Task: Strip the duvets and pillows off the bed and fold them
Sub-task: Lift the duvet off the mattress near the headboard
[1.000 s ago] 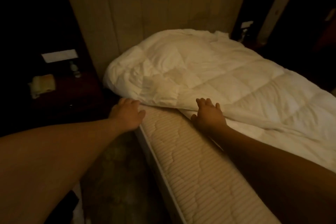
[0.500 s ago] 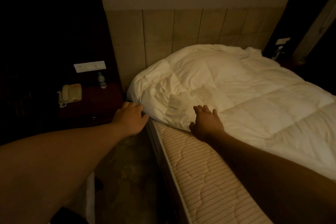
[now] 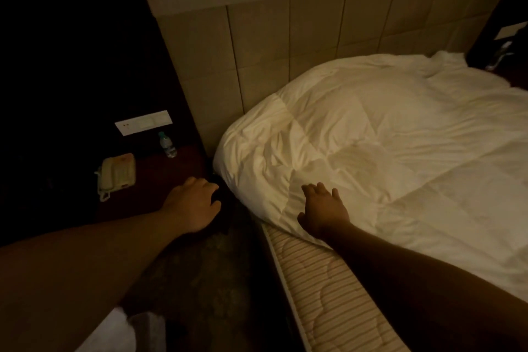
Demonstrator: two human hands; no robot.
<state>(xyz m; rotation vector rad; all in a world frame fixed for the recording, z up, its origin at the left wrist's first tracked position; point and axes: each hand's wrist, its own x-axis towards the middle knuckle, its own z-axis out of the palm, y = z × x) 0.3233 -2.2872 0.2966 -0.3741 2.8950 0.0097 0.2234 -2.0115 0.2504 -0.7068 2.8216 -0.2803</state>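
Observation:
A white quilted duvet (image 3: 385, 146) lies crumpled over the bed, bulging at the head end against the headboard. The striped mattress (image 3: 323, 288) shows bare along the near edge. My right hand (image 3: 323, 211) rests flat on the duvet's near corner, fingers spread, holding nothing. My left hand (image 3: 191, 203) hovers over the gap between the bed and the nightstand, fingers loosely curled and apart from the duvet's edge. No pillow is visible; whatever lies under the bulge is hidden.
A dark nightstand (image 3: 160, 180) at the left carries a beige telephone (image 3: 117, 174) and a small water bottle (image 3: 168, 145). A padded headboard (image 3: 285, 51) stands behind. Dark patterned floor (image 3: 205, 280) runs beside the bed; white fabric (image 3: 114, 331) lies at the bottom left.
My view has moved closer to the bed's head and turned left. My right hand has slid from the mattress edge onto the duvet corner; my left hand has drifted off the bed's corner.

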